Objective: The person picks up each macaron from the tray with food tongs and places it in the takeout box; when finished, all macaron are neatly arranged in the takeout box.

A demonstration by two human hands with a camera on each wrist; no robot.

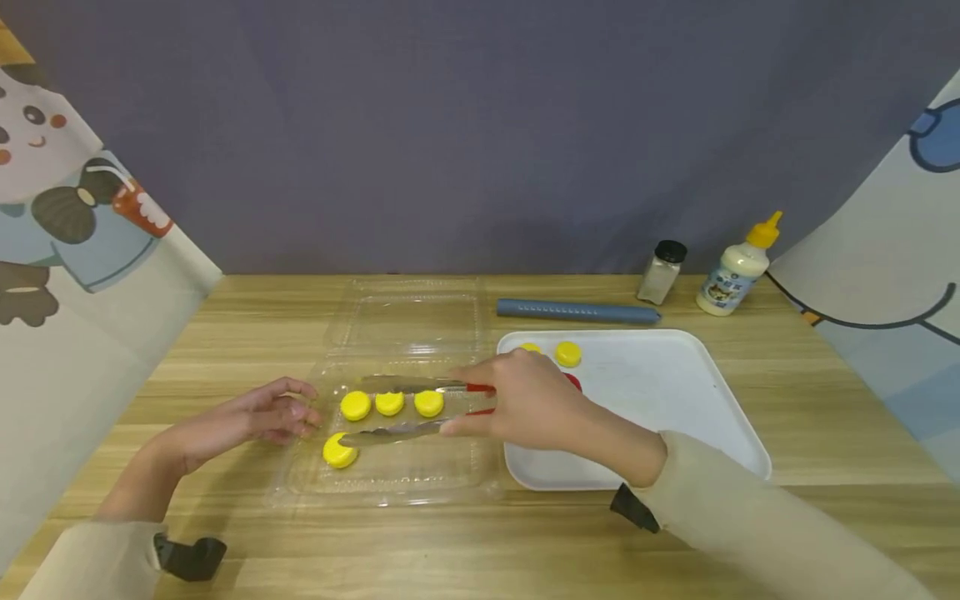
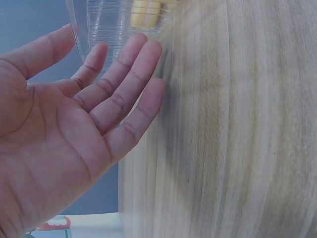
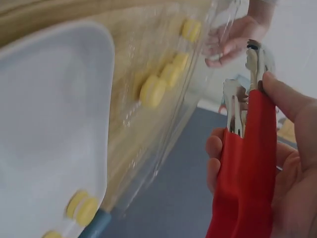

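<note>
In the head view my right hand (image 1: 525, 396) grips red-handled metal tongs (image 1: 397, 432) over a clear plastic clamshell box (image 1: 420, 483). The tongs' arms are spread apart. Three yellow macarons (image 1: 429, 403) stand in a row inside the box; another macaron (image 1: 339, 451) sits nearer the front, partly covered by a tong tip. The right wrist view shows fingers and thumb around the red handles (image 3: 247, 168). My left hand (image 1: 247, 421) holds nothing beside the box's left edge, its fingers loosely bent. In the left wrist view the palm (image 2: 54, 134) faces the camera.
Right of the box lies a white tray (image 1: 660, 392) with yellow macarons (image 1: 567, 354) at its back left. Behind it are a blue-grey bar-shaped object (image 1: 577, 311), a black-capped jar (image 1: 662, 273) and a yellow-tipped squeeze bottle (image 1: 735, 271). The box's transparent lid (image 1: 412, 321) lies folded back.
</note>
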